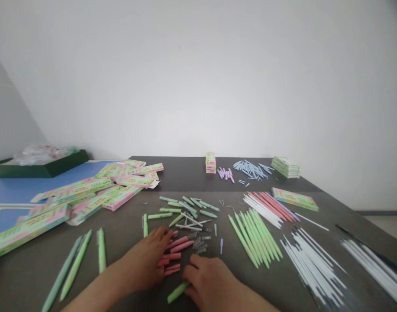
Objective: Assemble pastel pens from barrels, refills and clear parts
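My left hand [145, 260] lies flat on the dark table [185, 177], fingers stretched over a small heap of pink pen parts [175, 249]. My right hand [208, 281] is curled near the front edge, its fingers closed on a green pen barrel [176, 293] that sticks out to the left. Just beyond the hands lie small grey pen pieces [200, 245] and scattered green pen parts [188, 208].
Long green barrels [253, 236], white refills [311, 264] and pink and white tubes [266, 208] lie to the right. Flat pink-green boxes [97, 190] are piled at the left, with three green pens [78, 260] near them. Blue pieces [252, 170] and box stacks sit at the back.
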The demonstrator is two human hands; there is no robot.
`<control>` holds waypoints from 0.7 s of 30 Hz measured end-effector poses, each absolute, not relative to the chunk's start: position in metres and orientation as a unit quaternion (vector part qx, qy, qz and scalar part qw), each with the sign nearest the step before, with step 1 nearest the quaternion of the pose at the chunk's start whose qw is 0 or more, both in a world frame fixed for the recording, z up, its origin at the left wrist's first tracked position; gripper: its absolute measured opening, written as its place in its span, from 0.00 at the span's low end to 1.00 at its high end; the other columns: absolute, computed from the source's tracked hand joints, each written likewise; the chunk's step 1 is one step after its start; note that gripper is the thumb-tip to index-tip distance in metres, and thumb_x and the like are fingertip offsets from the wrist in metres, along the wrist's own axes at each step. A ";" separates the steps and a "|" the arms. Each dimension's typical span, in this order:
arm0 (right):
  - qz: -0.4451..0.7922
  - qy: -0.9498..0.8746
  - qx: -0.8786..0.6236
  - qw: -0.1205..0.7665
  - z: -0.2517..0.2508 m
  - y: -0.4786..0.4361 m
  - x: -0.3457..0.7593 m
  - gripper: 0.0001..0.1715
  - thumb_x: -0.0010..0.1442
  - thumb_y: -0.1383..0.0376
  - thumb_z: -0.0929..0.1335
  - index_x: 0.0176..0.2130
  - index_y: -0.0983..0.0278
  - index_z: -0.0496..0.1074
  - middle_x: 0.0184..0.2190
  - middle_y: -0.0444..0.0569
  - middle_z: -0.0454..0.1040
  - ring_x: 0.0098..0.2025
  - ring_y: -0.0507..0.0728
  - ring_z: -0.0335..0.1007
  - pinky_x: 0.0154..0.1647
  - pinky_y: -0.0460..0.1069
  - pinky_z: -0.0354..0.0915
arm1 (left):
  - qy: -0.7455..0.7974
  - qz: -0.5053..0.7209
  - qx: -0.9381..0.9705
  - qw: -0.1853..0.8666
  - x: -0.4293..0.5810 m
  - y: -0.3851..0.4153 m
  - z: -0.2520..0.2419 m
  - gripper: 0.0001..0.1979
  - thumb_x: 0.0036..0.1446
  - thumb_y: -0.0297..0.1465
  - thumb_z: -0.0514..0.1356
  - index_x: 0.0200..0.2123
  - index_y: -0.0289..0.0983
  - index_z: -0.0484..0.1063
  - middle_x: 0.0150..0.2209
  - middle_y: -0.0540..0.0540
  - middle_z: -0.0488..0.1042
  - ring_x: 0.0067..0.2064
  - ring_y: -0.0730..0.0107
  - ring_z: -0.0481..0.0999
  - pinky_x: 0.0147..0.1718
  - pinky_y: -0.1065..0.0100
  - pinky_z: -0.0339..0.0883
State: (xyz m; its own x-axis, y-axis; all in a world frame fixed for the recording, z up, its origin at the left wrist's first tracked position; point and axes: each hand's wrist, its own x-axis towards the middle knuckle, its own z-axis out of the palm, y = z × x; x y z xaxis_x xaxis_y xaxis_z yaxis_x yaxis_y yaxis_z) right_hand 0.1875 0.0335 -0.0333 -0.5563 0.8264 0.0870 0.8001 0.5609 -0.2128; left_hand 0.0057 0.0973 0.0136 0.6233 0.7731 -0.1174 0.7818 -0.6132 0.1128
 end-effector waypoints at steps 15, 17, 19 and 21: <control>0.096 -0.811 -0.562 0.130 -0.008 0.036 0.206 0.18 0.54 0.61 0.69 0.46 0.60 0.68 0.43 0.49 0.70 0.41 0.59 0.71 0.40 0.50 0.67 | 0.446 0.039 0.892 0.064 -0.019 0.090 -0.004 0.31 0.48 0.31 0.55 0.58 0.39 0.58 0.59 0.43 0.63 0.58 0.59 0.62 0.57 0.60 0.57; 0.093 -0.824 -0.528 0.181 -0.016 0.034 0.194 0.19 0.56 0.60 0.68 0.48 0.59 0.67 0.45 0.48 0.69 0.44 0.58 0.69 0.43 0.49 0.67 | 0.445 0.059 0.892 0.047 -0.031 0.083 -0.015 0.29 0.52 0.34 0.54 0.59 0.38 0.57 0.60 0.42 0.60 0.60 0.59 0.60 0.58 0.60 0.56; 0.062 -0.839 -0.502 0.198 -0.028 0.033 0.179 0.23 0.55 0.58 0.68 0.49 0.62 0.65 0.47 0.51 0.68 0.46 0.60 0.67 0.43 0.51 0.68 | 0.438 0.077 0.895 0.026 -0.041 0.078 -0.027 0.29 0.55 0.36 0.53 0.60 0.37 0.55 0.61 0.41 0.59 0.60 0.58 0.60 0.57 0.59 0.58; 0.013 -0.855 -0.479 0.199 -0.041 0.033 0.165 0.26 0.54 0.58 0.69 0.50 0.65 0.65 0.49 0.54 0.68 0.48 0.62 0.66 0.41 0.52 0.69 | 0.417 0.093 0.904 -0.003 -0.046 0.077 -0.038 0.28 0.57 0.37 0.52 0.61 0.37 0.53 0.61 0.40 0.58 0.60 0.58 0.59 0.57 0.59 0.59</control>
State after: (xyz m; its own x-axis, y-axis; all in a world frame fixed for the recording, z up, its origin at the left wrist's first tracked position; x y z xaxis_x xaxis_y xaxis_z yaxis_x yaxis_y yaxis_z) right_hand 0.1647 0.0333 -0.0407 -0.4622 0.8241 0.3275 0.8141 0.5408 -0.2119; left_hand -0.0459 0.0769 -0.0377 0.6345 0.7540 0.1700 0.7551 -0.6516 0.0720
